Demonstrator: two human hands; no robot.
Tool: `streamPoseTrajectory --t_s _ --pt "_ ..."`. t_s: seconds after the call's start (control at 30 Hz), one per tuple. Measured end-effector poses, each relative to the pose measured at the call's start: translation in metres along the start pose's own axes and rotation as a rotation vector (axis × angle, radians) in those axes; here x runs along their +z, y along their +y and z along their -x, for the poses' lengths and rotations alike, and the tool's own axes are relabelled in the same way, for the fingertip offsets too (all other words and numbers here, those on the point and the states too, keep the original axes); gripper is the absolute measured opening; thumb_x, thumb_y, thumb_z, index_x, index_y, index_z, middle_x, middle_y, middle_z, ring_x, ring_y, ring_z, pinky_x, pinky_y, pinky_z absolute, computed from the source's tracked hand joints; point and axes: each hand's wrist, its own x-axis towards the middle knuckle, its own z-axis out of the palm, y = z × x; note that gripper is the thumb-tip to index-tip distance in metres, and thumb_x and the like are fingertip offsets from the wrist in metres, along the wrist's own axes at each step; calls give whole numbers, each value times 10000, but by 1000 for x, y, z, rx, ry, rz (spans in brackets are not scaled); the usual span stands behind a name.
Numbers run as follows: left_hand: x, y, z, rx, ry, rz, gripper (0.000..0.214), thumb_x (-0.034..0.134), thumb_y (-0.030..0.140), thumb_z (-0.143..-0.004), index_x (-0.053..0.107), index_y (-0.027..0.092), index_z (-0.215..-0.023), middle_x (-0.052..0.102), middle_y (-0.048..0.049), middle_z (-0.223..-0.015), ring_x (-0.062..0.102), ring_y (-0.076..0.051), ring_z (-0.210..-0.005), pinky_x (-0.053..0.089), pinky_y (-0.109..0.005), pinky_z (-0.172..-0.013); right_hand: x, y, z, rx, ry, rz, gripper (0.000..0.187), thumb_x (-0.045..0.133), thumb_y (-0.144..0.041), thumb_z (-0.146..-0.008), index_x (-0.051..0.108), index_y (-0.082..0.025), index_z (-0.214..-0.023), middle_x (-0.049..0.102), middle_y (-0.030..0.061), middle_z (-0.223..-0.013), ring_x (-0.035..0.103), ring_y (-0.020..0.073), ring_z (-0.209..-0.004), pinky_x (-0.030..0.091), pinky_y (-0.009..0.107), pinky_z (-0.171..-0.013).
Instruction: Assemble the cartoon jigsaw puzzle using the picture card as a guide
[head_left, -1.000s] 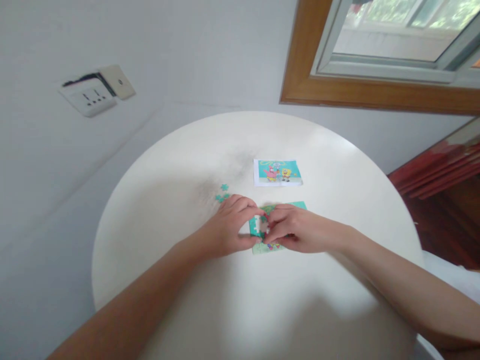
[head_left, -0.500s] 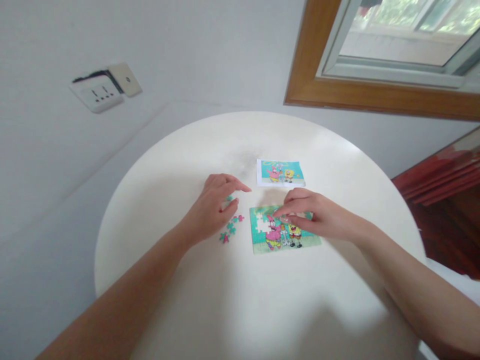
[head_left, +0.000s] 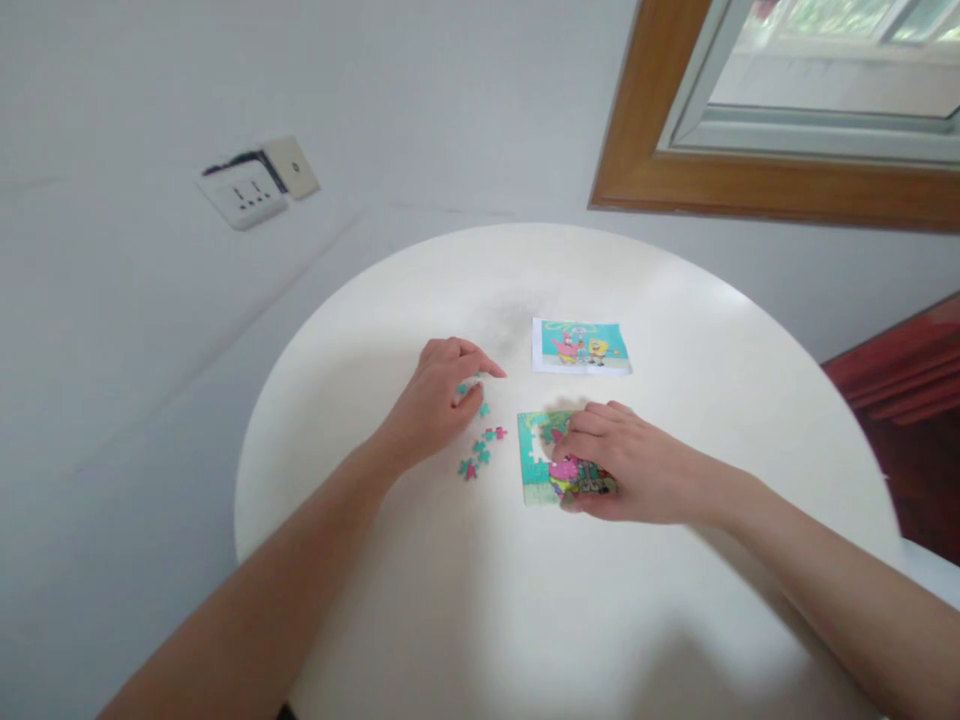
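Observation:
On the white round table, a mostly assembled jigsaw puzzle (head_left: 531, 484) shows a pink starfish on teal, with a white gap at its upper left. My right hand (head_left: 634, 460) lies over its right side, fingers spread across the surface and thumb near the lower edge; much of the picture is hidden beneath. Left of the puzzle are several loose puzzle pieces (head_left: 481, 452) in teal and pink. Hovering over the upper ones is my left hand (head_left: 442, 400), its index finger and thumb apart with nothing visibly held.
Behind the puzzle lies a printed reference picture (head_left: 581, 346) of the same cartoon scene. The round table (head_left: 420, 620) stands against a wall with a socket (head_left: 244, 192). A wood-framed window (head_left: 622, 170) is at upper right, with red fabric (head_left: 907, 370) beyond the table.
My right hand has come down toward me and spread over the puzzle, covering more of its right side. My left hand stays over the loose pieces. The view has shifted slightly left.

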Motion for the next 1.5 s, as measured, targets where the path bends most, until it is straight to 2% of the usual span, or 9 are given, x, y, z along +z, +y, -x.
streamPoseTrajectory --t_s 0.07,0.13,0.23,0.33,0.53,0.73,1.0,1.3,1.5 --pt "-9 -2 1 42 -115 25 219 516 174 -854 679 207 -996 613 -48 -1025 522 -209 -1045 379 -359 -983 0 -1 0 3 -1 10 345 669 -435 -825 642 -203 -1078 625 83 -1039 555 265 -1010 388 417 -906" --pt "-20 -5 3 38 -327 62 174 545 255 -857 679 202 -953 635 -34 -954 559 -192 -942 417 -317 -894 0 -1 -1 -1 -2 9 324 660 -438 -832 649 -201 -1053 627 82 -1016 557 263 -995 389 412 -893" --pt "-36 -4 10 -109 -643 69 204 604 363 -817 666 216 -943 639 -1 -872 574 -162 -784 422 -261 -702 -4 1 0 -20 5 -26 323 651 -443 -845 652 -195 -1052 631 84 -999 564 251 -980 400 397 -887" --pt "-43 2 16 -208 -799 3 258 658 427 -762 633 227 -922 628 23 -821 557 -150 -711 375 -250 -622 -10 4 1 -24 40 -54 307 642 -407 -860 651 -187 -1074 635 87 -987 578 236 -951 417 382 -880" --pt "-38 14 22 -201 -793 -111 88 573 285 -759 593 215 -808 618 23 -780 533 -144 -681 316 -260 -599 -22 16 5 2 118 -61 306 609 -388 -882 650 -179 -1102 651 89 -942 602 228 -889 447 381 -858" --pt "-33 17 23 -138 -825 -77 82 538 211 -731 601 212 -784 616 17 -788 532 -141 -693 315 -261 -618 -25 27 10 39 140 -64 341 627 -361 -864 639 -180 -1152 657 96 -996 608 237 -936 460 389 -877" --pt "-20 22 20 1 -797 -11 27 544 219 -764 550 205 -787 573 20 -770 485 -137 -687 309 -260 -630 -23 29 7 22 120 -84 322 636 -282 -857 639 -174 -1160 645 85 -968 595 220 -915 449 366 -867" --pt "-15 21 19 30 -765 -4 20 512 186 -767 509 196 -750 515 30 -723 432 -126 -633 284 -267 -601 16 -16 -15 -20 207 -75 162 650 -245 -838 726 -222 -979 636 52 -919 543 212 -927 353 348 -805" --pt "-18 23 17 -5 -757 -16 57 504 218 -791 490 196 -741 525 33 -710 442 -126 -610 291 -272 -582 40 -43 -32 71 265 -54 283 635 -383 -870 705 -231 -1099 619 68 -995 499 232 -979 346 365 -818"
